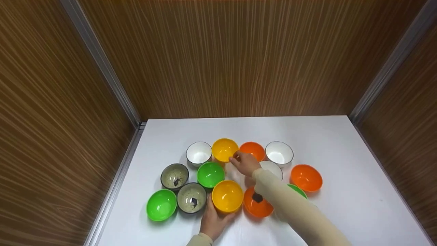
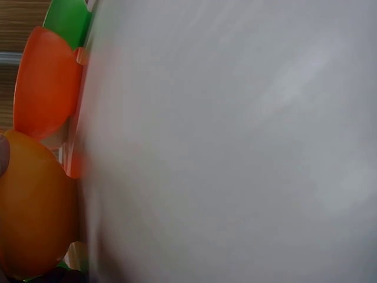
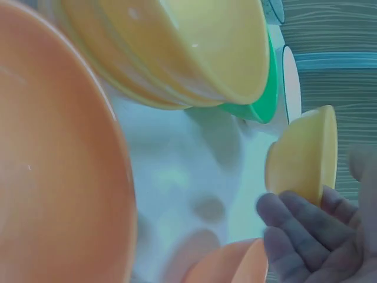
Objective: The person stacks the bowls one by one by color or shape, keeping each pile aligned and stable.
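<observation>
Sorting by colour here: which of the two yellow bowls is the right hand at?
The far yellow bowl, in the back row between a white bowl and an orange bowl. The right hand touches its rim.

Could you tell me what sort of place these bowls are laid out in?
Probably a staged recording booth, not a kitchen: a bare white tabletop boxed in by wood-grain panels with metal corner strips, and only empty coloured plastic bowls, like the far yellow bowl at the right hand.

green bowl [image 1: 296,190] mostly hidden under the right sleeve [image 1: 293,208], white bowl [image 1: 273,168] partly covered, left wrist view blurred
</observation>
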